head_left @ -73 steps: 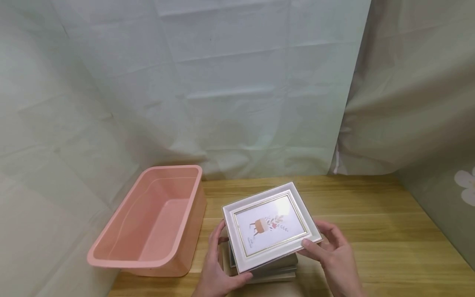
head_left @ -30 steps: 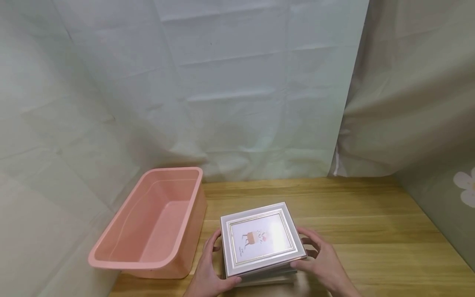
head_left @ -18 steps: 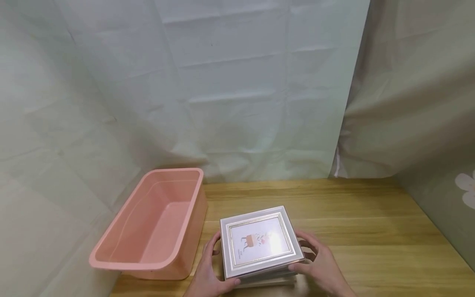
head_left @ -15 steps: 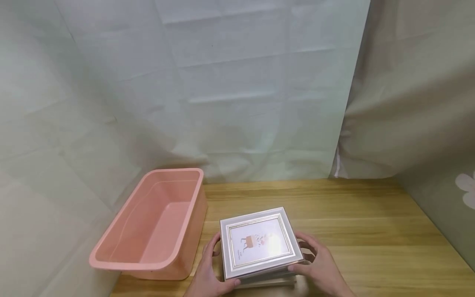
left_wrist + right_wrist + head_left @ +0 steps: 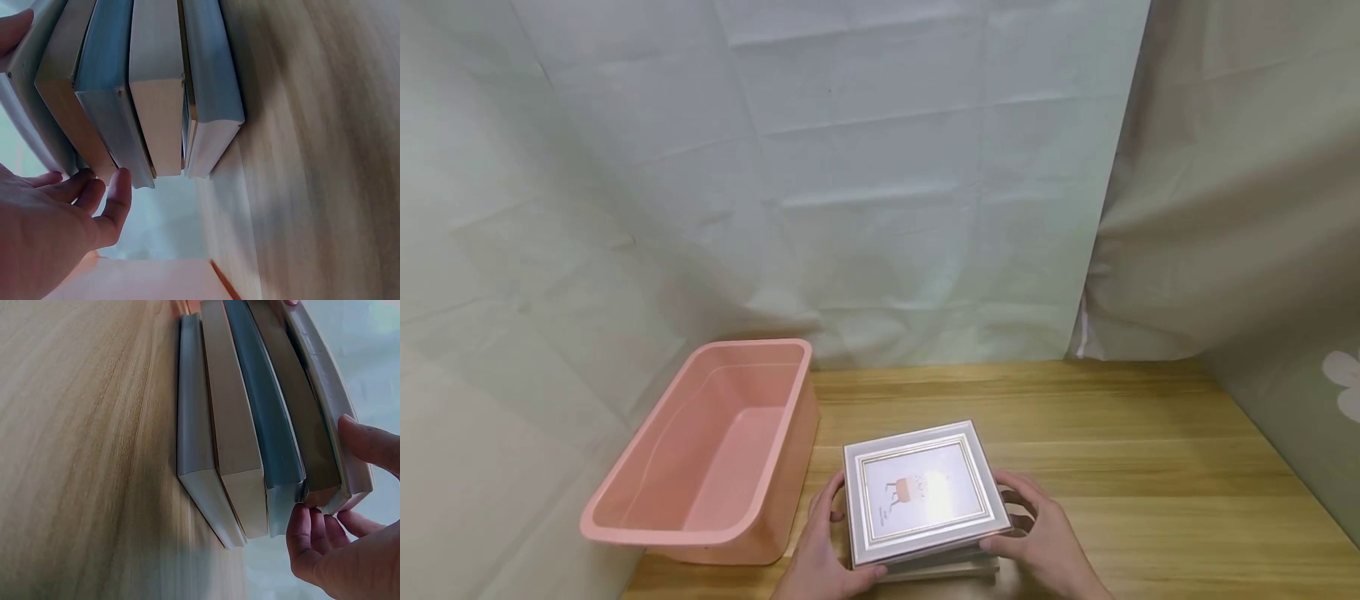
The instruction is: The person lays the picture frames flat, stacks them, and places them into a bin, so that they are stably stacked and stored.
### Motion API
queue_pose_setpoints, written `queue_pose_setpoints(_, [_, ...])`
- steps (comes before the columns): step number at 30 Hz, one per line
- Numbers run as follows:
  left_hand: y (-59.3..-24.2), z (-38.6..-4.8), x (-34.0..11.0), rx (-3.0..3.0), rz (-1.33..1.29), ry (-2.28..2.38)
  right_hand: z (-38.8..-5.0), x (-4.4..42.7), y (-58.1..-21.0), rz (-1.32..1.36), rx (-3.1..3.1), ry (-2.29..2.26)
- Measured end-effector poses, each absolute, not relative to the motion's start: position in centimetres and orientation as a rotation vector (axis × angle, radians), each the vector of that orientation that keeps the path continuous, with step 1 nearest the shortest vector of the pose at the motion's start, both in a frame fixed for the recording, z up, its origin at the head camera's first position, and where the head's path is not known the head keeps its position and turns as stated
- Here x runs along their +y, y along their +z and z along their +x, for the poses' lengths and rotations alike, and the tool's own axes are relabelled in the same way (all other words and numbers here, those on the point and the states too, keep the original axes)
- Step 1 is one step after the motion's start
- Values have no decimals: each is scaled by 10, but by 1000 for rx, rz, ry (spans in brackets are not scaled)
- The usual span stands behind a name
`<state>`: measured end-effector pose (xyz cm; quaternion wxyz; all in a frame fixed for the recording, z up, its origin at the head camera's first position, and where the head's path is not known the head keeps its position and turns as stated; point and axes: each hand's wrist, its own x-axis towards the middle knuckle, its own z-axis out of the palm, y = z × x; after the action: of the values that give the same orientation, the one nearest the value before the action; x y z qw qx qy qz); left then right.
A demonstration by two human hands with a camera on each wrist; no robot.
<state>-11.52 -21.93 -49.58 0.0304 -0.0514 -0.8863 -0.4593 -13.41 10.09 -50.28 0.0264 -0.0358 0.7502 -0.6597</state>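
A white picture frame [image 5: 928, 493] with a thin gold inner border and a plant drawing lies face up on top of a stack of frames [image 5: 943, 570]. My left hand [image 5: 817, 552] holds its left side, thumb at the near corner. On the right side, my right hand [image 5: 1047, 540] grips the near right corner between thumb and fingers. Both wrist views show several frames piled below, white, brown and blue-grey [image 5: 262, 406]. Fingertips of both hands also touch the edges of frames just under the top one. Most of the lower frames' faces are hidden.
A pink plastic tub [image 5: 786, 492] stands left of the stack, with nothing seen inside. The wooden table [image 5: 1120, 467] stretches away to the right. Pale cloth [image 5: 880, 192] hangs behind and along the sides.
The top frame, earlier held raised and tilted above the stack, has come down onto it with both hands. Over the last second it has only shifted slightly toward the near side.
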Motion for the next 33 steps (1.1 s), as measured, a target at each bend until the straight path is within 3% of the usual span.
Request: queue_pose_setpoints(33, [-501,-117,-218,-2718,-229,-1539,-130,116,-515,-210,2107,-2009])
